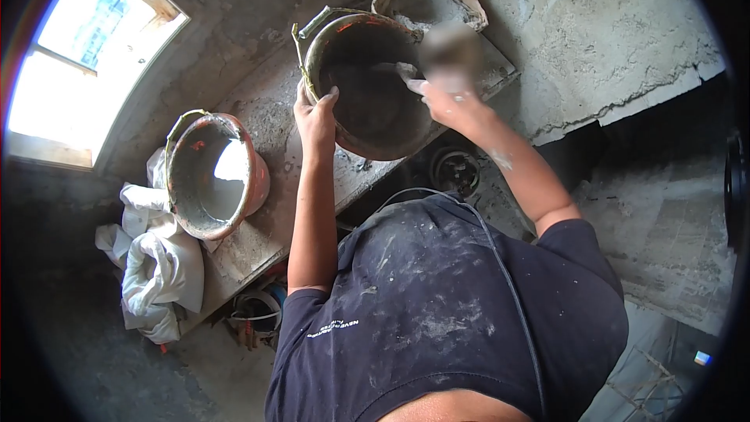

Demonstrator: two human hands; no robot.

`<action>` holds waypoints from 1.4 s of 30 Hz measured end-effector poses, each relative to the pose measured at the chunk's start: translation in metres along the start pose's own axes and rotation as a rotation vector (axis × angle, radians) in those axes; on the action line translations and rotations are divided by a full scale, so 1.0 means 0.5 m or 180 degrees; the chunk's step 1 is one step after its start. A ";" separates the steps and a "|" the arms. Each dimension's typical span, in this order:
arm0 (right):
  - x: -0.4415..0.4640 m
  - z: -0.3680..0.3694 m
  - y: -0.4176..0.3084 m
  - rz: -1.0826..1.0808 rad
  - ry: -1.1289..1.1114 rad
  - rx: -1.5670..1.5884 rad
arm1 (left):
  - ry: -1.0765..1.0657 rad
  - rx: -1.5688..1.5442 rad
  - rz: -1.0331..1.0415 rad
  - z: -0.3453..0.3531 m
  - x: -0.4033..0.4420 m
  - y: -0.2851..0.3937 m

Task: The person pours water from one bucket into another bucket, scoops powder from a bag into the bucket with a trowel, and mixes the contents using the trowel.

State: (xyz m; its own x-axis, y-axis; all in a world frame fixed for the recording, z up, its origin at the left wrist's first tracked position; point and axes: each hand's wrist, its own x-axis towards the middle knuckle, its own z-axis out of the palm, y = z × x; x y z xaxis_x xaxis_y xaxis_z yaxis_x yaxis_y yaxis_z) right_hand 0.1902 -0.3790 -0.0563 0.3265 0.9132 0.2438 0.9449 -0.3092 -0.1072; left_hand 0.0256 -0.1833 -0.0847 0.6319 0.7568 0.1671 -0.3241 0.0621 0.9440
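Note:
A large dark bucket (367, 148) rests on the dusty ledge, tilted so its shadowed inside faces me. My left hand (316, 119) is closed on its near left rim, thumb over the edge and fingers outside. At the bucket's right side, my right hand (453, 105) is closed around what looks like a trowel (405, 71), whose thin end reaches into the bucket. A blurred patch covers part of the view just above this hand. Whatever lies at the bucket's bottom is too dark to make out. A rope-bound handle (328, 12) sticks up at the back rim.
On the left stands a second bucket (258, 180) with pale liquid, beside white sacks (160, 266). An open bag of grey powder (473, 1) sits behind the large bucket. A small container (455, 170) is below the ledge (269, 101). A cable (508, 266) crosses my shirt.

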 end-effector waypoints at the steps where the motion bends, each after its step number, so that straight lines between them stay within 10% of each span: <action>1: 0.014 0.011 -0.006 -0.0037 -0.0170 -0.0168 | 0.0008 0.0051 0.0059 0.005 0.001 -0.001; 20: -0.034 -0.098 -0.063 -0.0155 -0.0403 0.1890 | 0.0217 0.0000 0.0083 -0.004 -0.014 -0.002; 32: 0.059 -0.005 -0.019 0.0145 -0.1355 0.0625 | 0.0246 0.0140 0.0163 -0.030 -0.020 -0.006; 42: 0.098 -0.023 -0.004 -0.0311 0.0019 -0.0125 | 0.0289 0.0167 0.0225 -0.027 -0.023 -0.015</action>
State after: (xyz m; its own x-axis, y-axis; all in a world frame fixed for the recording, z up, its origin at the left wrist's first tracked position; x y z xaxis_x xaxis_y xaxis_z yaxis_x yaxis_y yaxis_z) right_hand 0.2047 -0.3369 -0.0334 0.2328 0.9380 0.2570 0.9724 -0.2290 -0.0449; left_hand 0.0110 -0.1838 -0.0975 0.5417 0.8140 0.2095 -0.3266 -0.0258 0.9448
